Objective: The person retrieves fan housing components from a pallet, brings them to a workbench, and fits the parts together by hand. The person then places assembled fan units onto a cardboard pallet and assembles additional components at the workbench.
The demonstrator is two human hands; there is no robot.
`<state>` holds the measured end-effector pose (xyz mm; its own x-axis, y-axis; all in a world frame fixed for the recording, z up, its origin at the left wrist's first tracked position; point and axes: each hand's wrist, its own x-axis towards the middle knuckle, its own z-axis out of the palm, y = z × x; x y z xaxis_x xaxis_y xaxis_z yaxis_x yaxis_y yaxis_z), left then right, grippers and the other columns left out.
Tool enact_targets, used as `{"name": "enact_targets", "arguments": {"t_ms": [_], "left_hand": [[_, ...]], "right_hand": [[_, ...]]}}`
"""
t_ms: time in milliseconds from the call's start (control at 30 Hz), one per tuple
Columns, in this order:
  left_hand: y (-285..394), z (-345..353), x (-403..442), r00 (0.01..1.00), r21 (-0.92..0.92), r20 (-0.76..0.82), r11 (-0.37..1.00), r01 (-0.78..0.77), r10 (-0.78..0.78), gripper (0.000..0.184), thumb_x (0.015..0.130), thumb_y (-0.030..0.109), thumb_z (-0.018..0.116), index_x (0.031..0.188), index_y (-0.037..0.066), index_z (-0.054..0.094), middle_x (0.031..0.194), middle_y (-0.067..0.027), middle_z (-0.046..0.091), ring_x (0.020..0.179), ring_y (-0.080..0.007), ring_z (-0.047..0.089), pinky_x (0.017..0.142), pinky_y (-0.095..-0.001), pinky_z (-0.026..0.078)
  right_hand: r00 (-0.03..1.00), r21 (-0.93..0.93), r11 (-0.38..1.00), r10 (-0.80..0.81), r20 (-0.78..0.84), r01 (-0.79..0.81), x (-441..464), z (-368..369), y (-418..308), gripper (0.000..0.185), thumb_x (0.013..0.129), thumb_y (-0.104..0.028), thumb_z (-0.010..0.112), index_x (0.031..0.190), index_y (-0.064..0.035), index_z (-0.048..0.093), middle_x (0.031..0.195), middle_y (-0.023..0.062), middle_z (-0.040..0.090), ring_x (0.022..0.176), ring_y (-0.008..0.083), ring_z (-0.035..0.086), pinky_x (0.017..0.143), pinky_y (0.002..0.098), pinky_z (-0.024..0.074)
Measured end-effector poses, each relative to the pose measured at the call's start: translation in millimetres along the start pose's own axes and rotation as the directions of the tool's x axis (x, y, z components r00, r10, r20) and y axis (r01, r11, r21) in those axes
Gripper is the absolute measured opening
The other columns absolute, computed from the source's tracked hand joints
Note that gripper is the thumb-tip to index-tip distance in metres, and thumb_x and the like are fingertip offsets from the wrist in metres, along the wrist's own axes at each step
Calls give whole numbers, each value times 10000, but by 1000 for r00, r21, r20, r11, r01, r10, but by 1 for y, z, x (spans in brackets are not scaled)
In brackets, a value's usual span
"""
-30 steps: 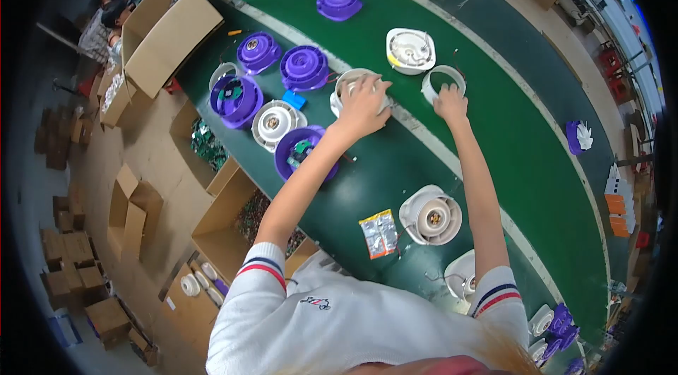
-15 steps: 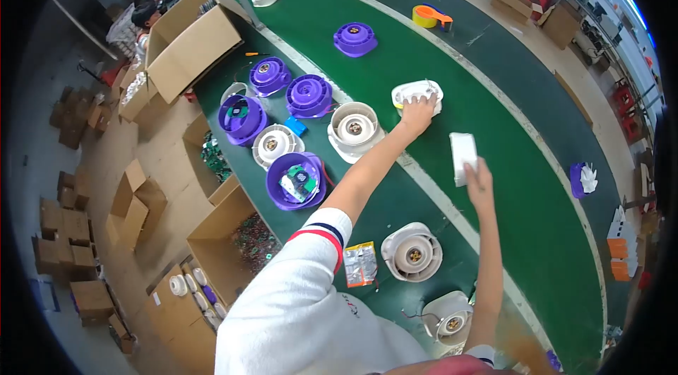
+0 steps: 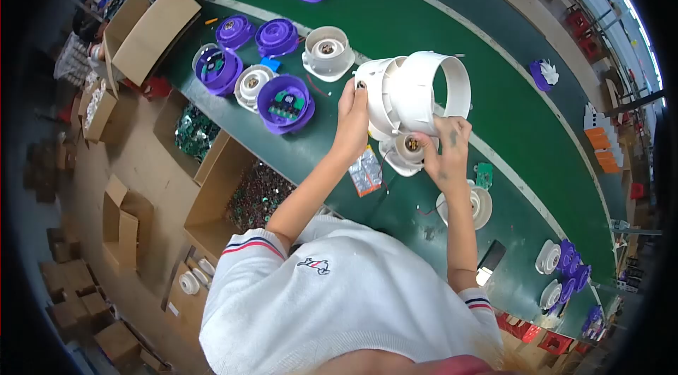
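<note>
- Above the desk [image 3: 395,216], I see a white housing [image 3: 380,96] and a white ring [image 3: 424,85] held side by side in the air, in front of the person's chest.
- The ring is a wide, smooth, hollow band, tipped on its side so that its round opening faces right; I can see green surface through it.
- Small notches and tabs break up its outer wall, and light gleams along its rim.
- The housing is the same plain white, also turned on its side, with stepped round collars and slots between them.
- The two overlap in my view, so I cannot tell how snugly they meet.
- The left hand [image 3: 351,117] is closed on the housing's outer end, thumb against the edge.
- The right hand [image 3: 448,152] grips the ring's lower edge between thumb and fingers.
- Just below them, on the desk, I make out a white unit [image 3: 407,152] with a brass-coloured centre, and near it a silver packet [image 3: 365,172] with orange markings.
- Farther left sits a purple bowl [image 3: 265,108] holding a green circuit board [image 3: 287,103].
</note>
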<state>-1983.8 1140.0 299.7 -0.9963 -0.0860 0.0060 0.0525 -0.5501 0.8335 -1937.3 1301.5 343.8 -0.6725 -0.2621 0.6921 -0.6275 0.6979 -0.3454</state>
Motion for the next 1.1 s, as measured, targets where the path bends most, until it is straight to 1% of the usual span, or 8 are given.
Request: {"name": "enact_targets", "arguments": {"t_ms": [467,633,733,800,933,1000,1067,1100], "left_hand": [[44,-22,-120,978,-66,-16,975,-210,210,312,944,190,390,1209,26,379,1146,-71,483,1056,-126,457,915,-286,360],[39,-20,-136,981,-247,-125,952,-178,151,300,920,129,385,1202,28,397,1167,-95,486,1078,-177,479,945,-334,366],[31,-29,-149,967,-311,-244,939,-148,72,306,916,118,375,1201,8,399,1161,-116,492,1084,-198,481,946,-354,378],[27,-43,-163,945,-279,-315,944,-177,85,321,912,111,383,1212,-2,400,1190,-125,486,1113,-222,474,971,-381,368],[22,-77,-204,889,-202,-430,944,-261,154,344,891,90,407,1220,-10,396,1224,-139,467,1133,-243,467,989,-408,363],[17,-93,-234,860,-179,-487,945,-272,155,352,891,82,402,1231,-9,388,1234,-140,458,1138,-236,463,988,-398,363],[7,-107,-265,811,-142,-557,943,-303,177,346,899,72,380,1235,-13,390,1234,-143,458,1140,-221,459,988,-383,362],[2,-108,-281,805,-135,-566,944,-301,176,346,899,72,380,1235,-13,390,1234,-143,458,1140,-221,459,988,-383,362]], "right_hand": [[984,130,986,-123,127,106,-35,-22,-88,379,664,-82,722,980,14,535,807,124,557,760,292,464,702,381,392],[954,65,988,-155,257,143,-36,-37,-105,540,690,-228,716,1117,-2,475,1058,166,510,965,335,458,862,408,357],[981,37,981,-189,30,188,-49,-72,-84,599,739,-322,643,1185,15,428,1178,149,459,1105,310,425,990,395,286],[944,246,945,266,-194,-216,-92,-93,-45,399,840,-113,477,1208,22,404,1125,153,487,1075,230,461,956,325,332],[656,31,692,696,-290,-721,-267,-132,69,449,750,92,403,1192,11,393,1008,138,511,880,193,522,800,283,423],[595,-225,563,796,-112,-795,-334,-149,79,377,731,75,431,1093,-14,484,887,122,548,760,204,552,668,306,456],[711,-338,752,652,261,-566,-372,-149,80,278,734,27,491,1002,-19,549,796,132,575,672,258,574,610,328,466],[712,-213,799,599,366,-562,-364,-142,64,207,757,-25,520,956,-18,578,751,142,581,636,301,579,595,360,468]]}}
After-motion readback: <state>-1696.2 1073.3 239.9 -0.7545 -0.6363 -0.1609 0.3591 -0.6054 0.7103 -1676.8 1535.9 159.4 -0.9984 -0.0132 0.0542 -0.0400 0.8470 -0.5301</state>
